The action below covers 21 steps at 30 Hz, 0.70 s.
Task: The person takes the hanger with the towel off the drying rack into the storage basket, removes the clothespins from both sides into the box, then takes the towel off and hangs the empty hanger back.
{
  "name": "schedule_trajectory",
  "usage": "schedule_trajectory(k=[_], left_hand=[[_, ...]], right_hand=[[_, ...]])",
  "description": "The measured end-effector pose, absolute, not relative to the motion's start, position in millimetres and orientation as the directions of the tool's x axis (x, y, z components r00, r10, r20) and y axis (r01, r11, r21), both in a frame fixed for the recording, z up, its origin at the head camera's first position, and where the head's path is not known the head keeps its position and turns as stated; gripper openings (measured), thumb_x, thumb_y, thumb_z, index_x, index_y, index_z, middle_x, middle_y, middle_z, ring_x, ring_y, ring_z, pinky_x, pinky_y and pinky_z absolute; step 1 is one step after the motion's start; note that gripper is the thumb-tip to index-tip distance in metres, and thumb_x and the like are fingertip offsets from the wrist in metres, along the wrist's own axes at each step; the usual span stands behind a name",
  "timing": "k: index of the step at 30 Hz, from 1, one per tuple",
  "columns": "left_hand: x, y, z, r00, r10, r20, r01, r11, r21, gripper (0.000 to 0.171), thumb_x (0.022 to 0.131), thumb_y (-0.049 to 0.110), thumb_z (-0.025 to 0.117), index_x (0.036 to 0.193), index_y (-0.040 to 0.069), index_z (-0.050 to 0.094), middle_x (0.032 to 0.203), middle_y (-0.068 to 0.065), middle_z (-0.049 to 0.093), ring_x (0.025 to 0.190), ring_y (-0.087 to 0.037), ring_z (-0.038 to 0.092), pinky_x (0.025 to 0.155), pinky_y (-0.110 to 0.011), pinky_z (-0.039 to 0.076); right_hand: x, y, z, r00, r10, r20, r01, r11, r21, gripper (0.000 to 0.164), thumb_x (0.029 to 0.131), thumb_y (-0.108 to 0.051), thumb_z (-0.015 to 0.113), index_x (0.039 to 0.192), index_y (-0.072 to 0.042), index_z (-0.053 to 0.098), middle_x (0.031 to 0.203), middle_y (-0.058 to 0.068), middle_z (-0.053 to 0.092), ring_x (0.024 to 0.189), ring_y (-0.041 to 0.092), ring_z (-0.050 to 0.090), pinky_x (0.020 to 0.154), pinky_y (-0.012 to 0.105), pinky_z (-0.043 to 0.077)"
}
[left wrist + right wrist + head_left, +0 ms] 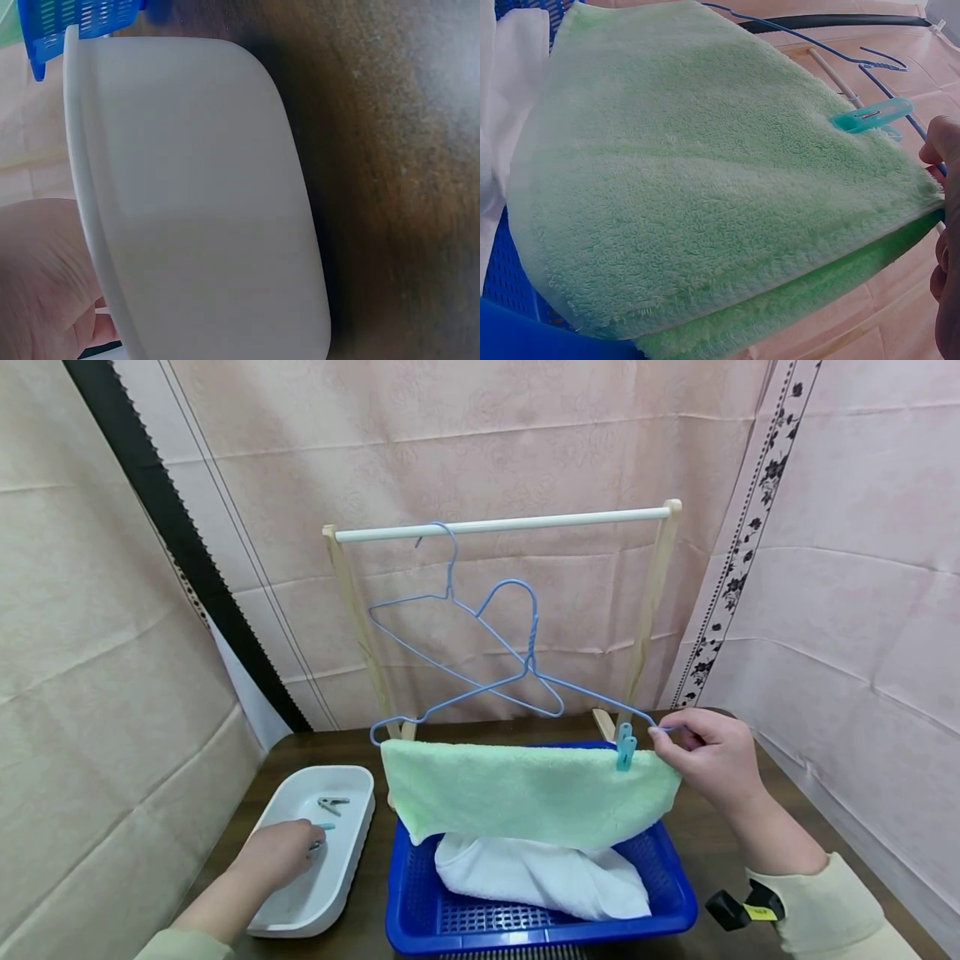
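Observation:
My right hand (716, 760) pinches the right end of a blue wire clothes hanger (480, 687) between thumb and fingers. A folded light-green towel (525, 793) hangs from this hanger's lower bar. One teal clothespin (626, 747) clips the towel near its right end; in the right wrist view that clothespin (874, 116) sits close to my fingers. My left hand (277, 853) reaches into a white tray (300, 910), its fingertips at a teal clothespin (324, 827). I cannot tell whether they grip it. A second clothespin (332, 804) lies farther back in the tray.
A blue basket (540, 935) with a folded white cloth (540, 872) stands below the towel. Behind it rises a rack with a white rod (510, 522), from which another blue hanger (452, 560) hangs. Pale curtains (525, 443) surround the brown table (716, 827).

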<state>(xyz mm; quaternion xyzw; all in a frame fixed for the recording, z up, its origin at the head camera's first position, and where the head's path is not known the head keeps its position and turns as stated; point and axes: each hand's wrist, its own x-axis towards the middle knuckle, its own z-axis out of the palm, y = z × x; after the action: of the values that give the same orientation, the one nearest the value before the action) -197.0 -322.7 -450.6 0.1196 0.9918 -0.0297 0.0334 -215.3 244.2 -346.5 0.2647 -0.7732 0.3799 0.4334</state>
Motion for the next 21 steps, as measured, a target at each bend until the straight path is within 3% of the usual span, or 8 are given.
schedule_trajectory(k=[21], left_hand=[[-192.0, -321.0, -452.4, -0.96, 0.26, -0.1, 0.263, 0.965, -0.014, 0.022, 0.074, 0.001, 0.073, 0.078, 0.021, 0.068, 0.069, 0.005, 0.057, 0.06, -0.016, 0.043, 0.058, -0.035, 0.04]], right_hand=[[-214.4, 243.4, -346.8, -0.475, -0.091, 0.876, -0.745, 0.571, -0.345, 0.021, 0.062, 0.014, 0.077, 0.071, -0.004, 0.07, 0.052, -0.004, 0.037, 0.053, -0.006, 0.029, 0.045, 0.018, 0.026]])
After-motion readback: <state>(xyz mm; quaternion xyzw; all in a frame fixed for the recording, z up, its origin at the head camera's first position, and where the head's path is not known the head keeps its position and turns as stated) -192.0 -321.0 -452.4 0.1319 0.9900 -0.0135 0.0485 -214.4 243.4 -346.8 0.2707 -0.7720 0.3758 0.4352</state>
